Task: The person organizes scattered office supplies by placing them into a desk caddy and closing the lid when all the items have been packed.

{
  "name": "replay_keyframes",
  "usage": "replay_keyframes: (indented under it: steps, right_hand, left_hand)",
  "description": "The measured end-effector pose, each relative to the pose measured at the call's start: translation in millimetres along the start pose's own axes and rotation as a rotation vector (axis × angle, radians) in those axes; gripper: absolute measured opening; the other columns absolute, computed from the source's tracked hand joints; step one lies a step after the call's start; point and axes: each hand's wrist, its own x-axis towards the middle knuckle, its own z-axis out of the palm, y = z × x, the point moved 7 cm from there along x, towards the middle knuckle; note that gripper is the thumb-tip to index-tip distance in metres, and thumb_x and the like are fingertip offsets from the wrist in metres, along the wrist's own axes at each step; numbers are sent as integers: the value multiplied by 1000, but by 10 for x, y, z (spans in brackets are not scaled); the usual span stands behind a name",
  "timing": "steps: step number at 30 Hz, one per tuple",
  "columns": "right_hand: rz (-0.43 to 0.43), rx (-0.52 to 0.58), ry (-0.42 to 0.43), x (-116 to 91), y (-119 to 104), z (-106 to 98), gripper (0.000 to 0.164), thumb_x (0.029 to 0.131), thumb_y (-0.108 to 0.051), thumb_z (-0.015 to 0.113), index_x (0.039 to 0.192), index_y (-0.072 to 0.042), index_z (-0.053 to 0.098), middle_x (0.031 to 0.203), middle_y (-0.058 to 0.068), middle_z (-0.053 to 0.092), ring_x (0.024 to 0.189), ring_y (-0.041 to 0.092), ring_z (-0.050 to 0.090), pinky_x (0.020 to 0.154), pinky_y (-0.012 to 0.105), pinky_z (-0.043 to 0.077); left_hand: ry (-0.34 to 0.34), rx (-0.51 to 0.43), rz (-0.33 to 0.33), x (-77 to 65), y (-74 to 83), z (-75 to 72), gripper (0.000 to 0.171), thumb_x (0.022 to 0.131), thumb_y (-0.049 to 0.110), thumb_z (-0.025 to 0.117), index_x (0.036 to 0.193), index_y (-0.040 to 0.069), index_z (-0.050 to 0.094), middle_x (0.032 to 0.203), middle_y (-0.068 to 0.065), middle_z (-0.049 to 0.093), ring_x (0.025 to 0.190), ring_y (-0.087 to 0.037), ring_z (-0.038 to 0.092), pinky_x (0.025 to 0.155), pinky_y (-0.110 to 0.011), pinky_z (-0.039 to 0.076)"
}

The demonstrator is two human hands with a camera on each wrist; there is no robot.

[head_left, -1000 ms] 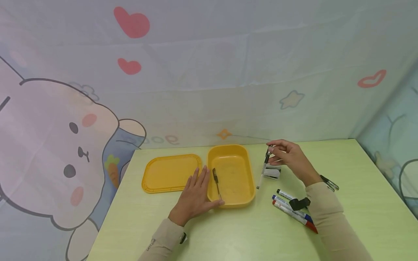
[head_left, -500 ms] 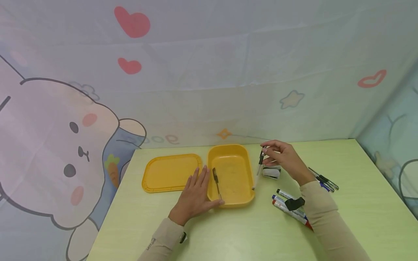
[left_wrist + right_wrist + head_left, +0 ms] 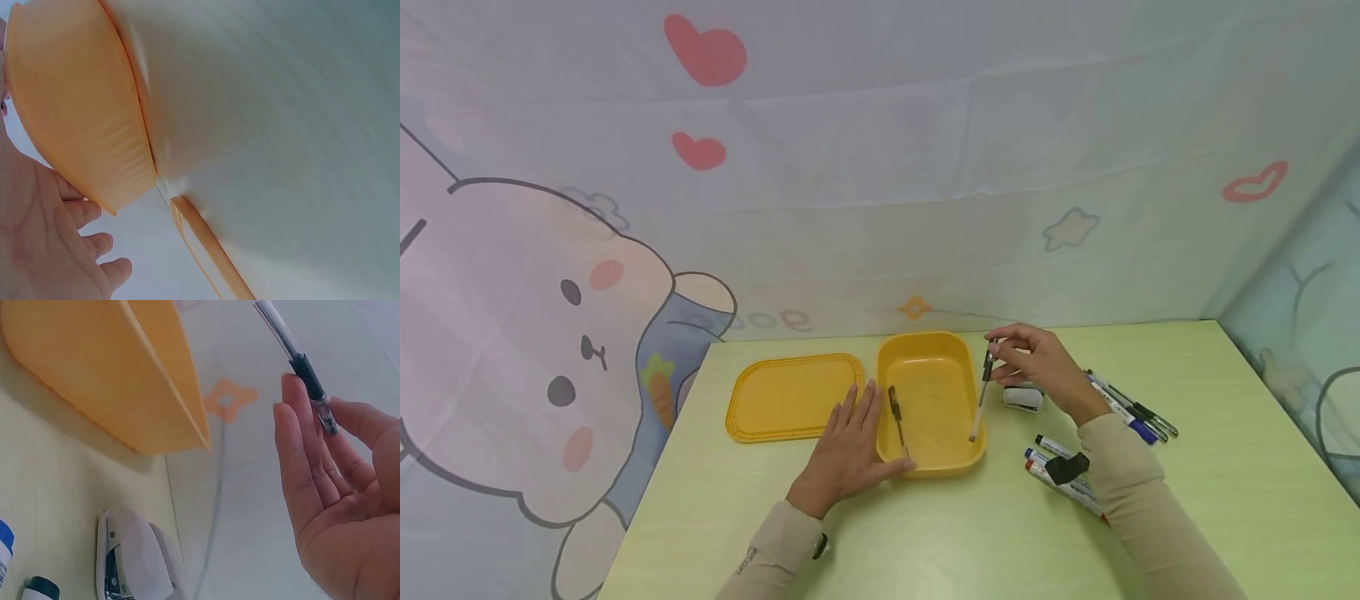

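Observation:
My left hand [image 3: 844,460] rests with straight fingers along the left side of a yellow plastic box [image 3: 937,417], its thumb over the near left corner of the rim. Inside that box a black-capped pen [image 3: 896,406] lies by the left wall. My right hand [image 3: 1036,360] pinches another clear pen [image 3: 982,387] with a black grip at its upper end, between thumb and fingers. This pen slants down over the box's right side. In the right wrist view, the held pen [image 3: 306,375] is raised near the box wall [image 3: 106,375].
A yellow lid [image 3: 797,398] lies left of the box. Beneath the right hand sits a white stapler [image 3: 1023,398]. Several markers [image 3: 1060,481] lie nearer, partly under the right forearm. Further right are black pens [image 3: 1142,410] and a blue-capped marker [image 3: 1142,431].
My right hand has moved left with the pen, bringing its lower end from beside the box to over the box's right side. The left hand stays put.

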Motion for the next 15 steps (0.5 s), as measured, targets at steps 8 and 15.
replay_keyframes:
  steps: [8,15]
  right_hand:
    - [21,6,-29,37,18,119,39,101,-32,64,133,-10,61,125,20,61,92,38,73,81,43,61]
    - [3,9,-48,44,-24,203,39,102,-30,63,134,-7,61,126,25,61,92,37,74,80,41,61]
  left_hand:
    - [1,12,-5,-5,-8,20,115,87,83,47,163,2,14,170,-14,12,156,-38,11,122,-58,20]
    - [-1,18,-7,-5,-3,11,115,87,82,47,163,2,13,170,-14,13,156,-38,12,122,-58,20]
